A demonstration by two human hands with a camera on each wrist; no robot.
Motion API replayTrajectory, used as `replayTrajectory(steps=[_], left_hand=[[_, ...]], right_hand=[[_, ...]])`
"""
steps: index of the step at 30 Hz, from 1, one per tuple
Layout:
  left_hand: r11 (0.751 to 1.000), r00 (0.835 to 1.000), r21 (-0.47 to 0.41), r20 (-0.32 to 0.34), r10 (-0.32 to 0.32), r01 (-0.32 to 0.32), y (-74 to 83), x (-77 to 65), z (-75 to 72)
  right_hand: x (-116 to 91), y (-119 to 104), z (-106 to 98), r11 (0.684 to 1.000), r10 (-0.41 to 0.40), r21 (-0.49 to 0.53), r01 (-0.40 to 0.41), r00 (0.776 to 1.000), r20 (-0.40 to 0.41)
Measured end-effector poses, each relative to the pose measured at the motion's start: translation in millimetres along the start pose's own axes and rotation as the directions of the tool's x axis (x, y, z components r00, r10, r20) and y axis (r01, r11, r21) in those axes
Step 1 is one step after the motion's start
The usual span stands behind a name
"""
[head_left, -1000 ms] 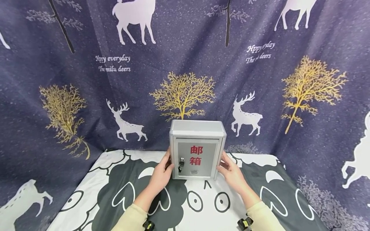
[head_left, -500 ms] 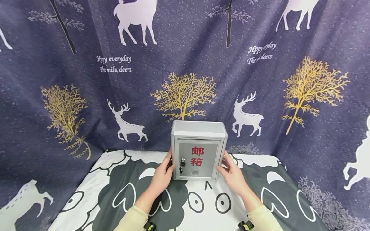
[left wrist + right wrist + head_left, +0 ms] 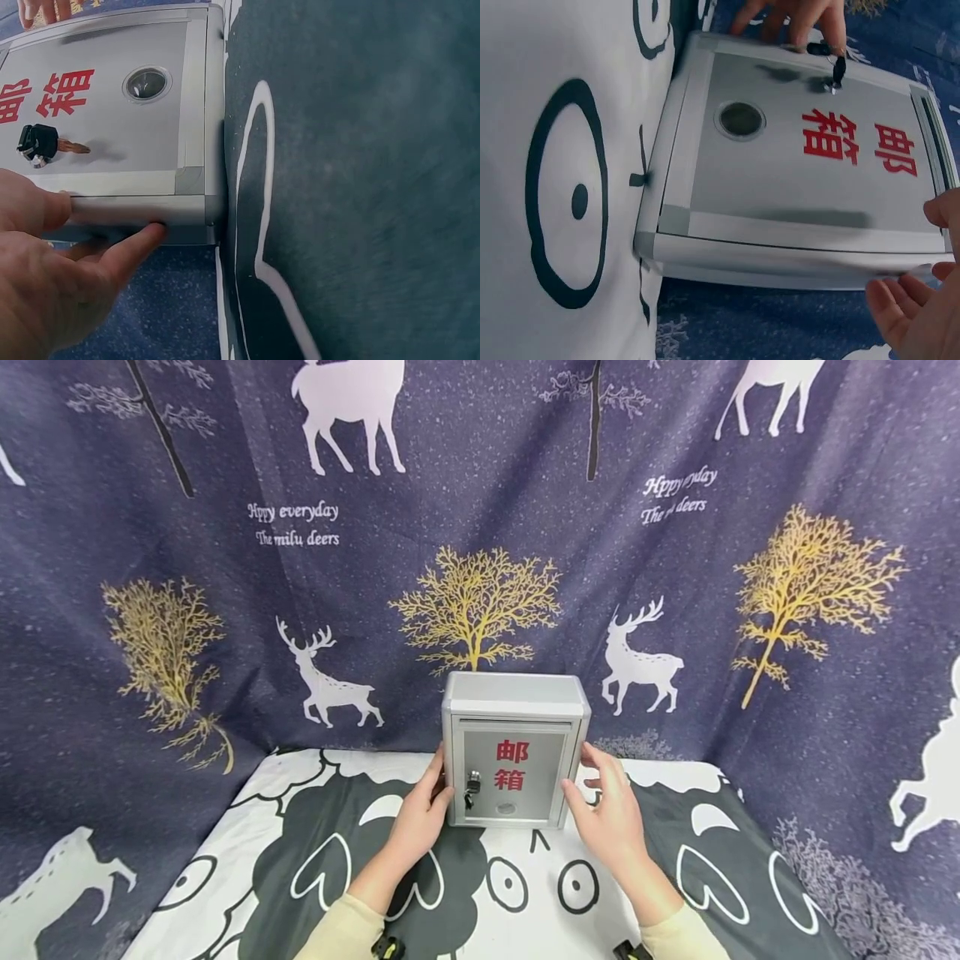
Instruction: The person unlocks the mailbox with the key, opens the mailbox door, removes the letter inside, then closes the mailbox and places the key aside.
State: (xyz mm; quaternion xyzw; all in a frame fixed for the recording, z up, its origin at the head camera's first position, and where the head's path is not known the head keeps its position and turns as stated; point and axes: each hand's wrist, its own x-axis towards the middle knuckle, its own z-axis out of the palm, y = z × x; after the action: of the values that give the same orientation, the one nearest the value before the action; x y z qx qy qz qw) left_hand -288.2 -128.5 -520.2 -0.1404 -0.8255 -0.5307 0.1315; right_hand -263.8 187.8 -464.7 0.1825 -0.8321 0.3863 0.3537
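A silver-grey metal mailbox (image 3: 514,772) with red characters stands upright on the patterned cloth. A small lock with a key (image 3: 472,785) hangs at the left of its door. My left hand (image 3: 418,822) rests at the mailbox's left side, thumb at the front edge and index finger stretched along the side panel in the left wrist view. At the right side, my right hand (image 3: 611,818) has its fingers spread and loosely bent. Its fingertips (image 3: 885,300) are right by the side panel, and the thumb stands off the front in the right wrist view.
The white and dark-green cloth (image 3: 540,918) with cartoon faces covers the surface under the mailbox. Close behind hangs a dark blue curtain (image 3: 480,485) printed with deer and golden trees. A round window (image 3: 147,83) sits low in the mailbox door.
My right hand has loosened from the mailbox's right side, its thumb and fingers now farther apart. The left hand stays at its side. The mailbox has barely shifted.
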Motion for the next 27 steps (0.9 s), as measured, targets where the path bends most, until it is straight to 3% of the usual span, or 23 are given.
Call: replayTrajectory(steps=[4, 9, 15, 20, 27], left_hand=[[1.000, 1.000, -0.002, 0.000, 0.013, -0.013, 0.6, -0.2, 0.7], [1.000, 1.000, 0.016, -0.012, 0.018, -0.018, -1.3, -0.4, 1.1], [1.000, 1.000, 0.004, -0.013, 0.015, -0.015, -1.1, -0.7, 0.2], [1.000, 1.000, -0.012, -0.007, 0.015, -0.015, 0.0, -1.1, -0.7], [1.000, 1.000, 0.001, -0.009, 0.016, -0.016, -0.1, -1.6, -0.4]], right_hand=[[-2, -4, 3, 1.000, -0.025, -0.004, 0.025, 0.998, -0.064], [-6, -7, 8, 0.999, -0.040, 0.016, 0.041, 0.997, -0.068], [-11, -14, 20, 0.999, -0.030, 0.015, 0.030, 1.000, -0.008], [-15, -22, 31, 0.999, 0.028, 0.039, -0.030, 0.998, 0.055], [-18, -38, 51, 0.989, 0.115, 0.070, -0.129, 0.977, 0.180]])
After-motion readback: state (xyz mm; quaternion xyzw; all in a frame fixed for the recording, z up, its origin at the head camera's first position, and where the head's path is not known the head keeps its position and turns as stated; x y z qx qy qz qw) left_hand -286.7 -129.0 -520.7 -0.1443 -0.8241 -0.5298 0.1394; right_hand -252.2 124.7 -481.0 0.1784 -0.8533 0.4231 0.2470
